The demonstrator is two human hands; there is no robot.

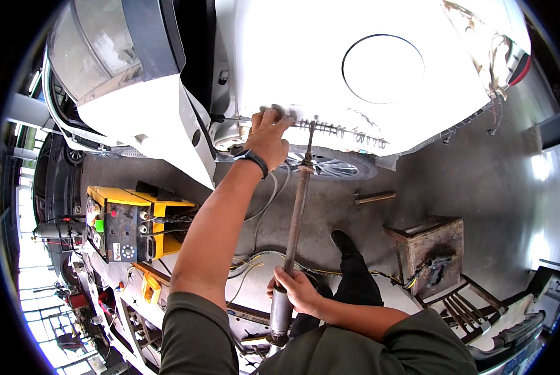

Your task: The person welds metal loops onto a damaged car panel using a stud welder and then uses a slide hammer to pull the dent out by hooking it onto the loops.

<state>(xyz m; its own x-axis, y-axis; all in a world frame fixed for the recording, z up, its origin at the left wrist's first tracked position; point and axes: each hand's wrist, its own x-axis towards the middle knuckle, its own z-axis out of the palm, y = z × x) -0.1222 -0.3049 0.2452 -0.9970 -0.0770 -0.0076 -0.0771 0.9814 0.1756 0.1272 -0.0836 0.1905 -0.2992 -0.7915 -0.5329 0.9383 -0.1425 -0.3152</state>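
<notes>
My right hand point(297, 291) is wrapped around the thick lower part of a long, rusty slide hammer point(297, 212). Its thin hooked tip reaches a row of wavy wire and pull rings point(358, 134) fixed along the lower edge of a white car's rear side panel point(305, 56). To the left of that tip, my left hand point(269, 140) lies against the panel with fingers apart, over a thin rod point(235, 119) that runs along the row. Its fingertips are partly blurred. Below the panel edge shows the car's wheel point(337, 165).
An open white car door point(148, 119) stands to the left. Below it is a yellow-and-black machine point(130, 225) with cables running across the floor. A hammer point(375, 197) lies on the floor, right of centre. A worn wooden stool point(433, 250) stands farther right, beside a slatted wooden piece point(464, 306).
</notes>
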